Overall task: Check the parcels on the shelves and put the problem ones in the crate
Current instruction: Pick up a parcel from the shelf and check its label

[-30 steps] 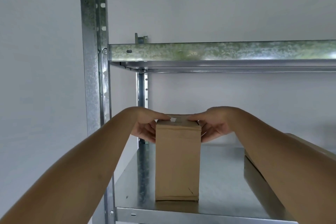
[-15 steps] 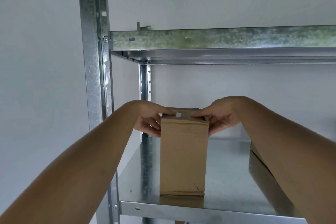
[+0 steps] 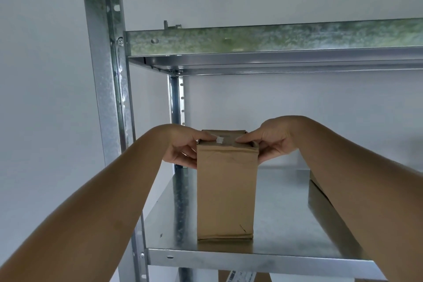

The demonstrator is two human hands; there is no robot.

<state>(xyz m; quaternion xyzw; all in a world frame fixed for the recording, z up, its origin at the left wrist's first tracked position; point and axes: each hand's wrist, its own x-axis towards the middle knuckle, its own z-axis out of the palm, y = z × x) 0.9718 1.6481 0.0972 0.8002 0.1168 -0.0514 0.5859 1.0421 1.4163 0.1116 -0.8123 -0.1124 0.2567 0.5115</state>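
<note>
**A:** Where's the parcel?

**B:** Tall brown parcel (image 3: 225, 188) stands upright on the metal shelf (image 3: 283, 220), near its front edge, just right of the front-left upright (image 3: 107, 98). Top face carries a small white tape scrap (image 3: 220, 139); front face is creased under the top edge, with a small dark nick low on the right.

**A:** Hands?

**B:** I see both on the parcel's top corners. Left hand (image 3: 183, 147): thumb on the top edge, fingers curled against the left side, so the grip is pinching that corner. Right hand (image 3: 271, 144) mirrors it on the right corner, thumb on top, fingers down the side.

**A:** Step?

**B:** I read it as the check itself, at the top seam. Parcel's base sits flat on the shelf, not lifted.

**A:** Next?

**B:** My call: decide on the seam and creases. If bad, lift straight up under the upper shelf (image 3: 274, 41), which sits well above the parcel, and draw it out toward the front. Crate isn't in view, so I can't say where it goes. A second parcel (image 3: 317, 181) lies right of this one, mostly behind the right forearm; another box (image 3: 240, 277) shows below the shelf.
</note>
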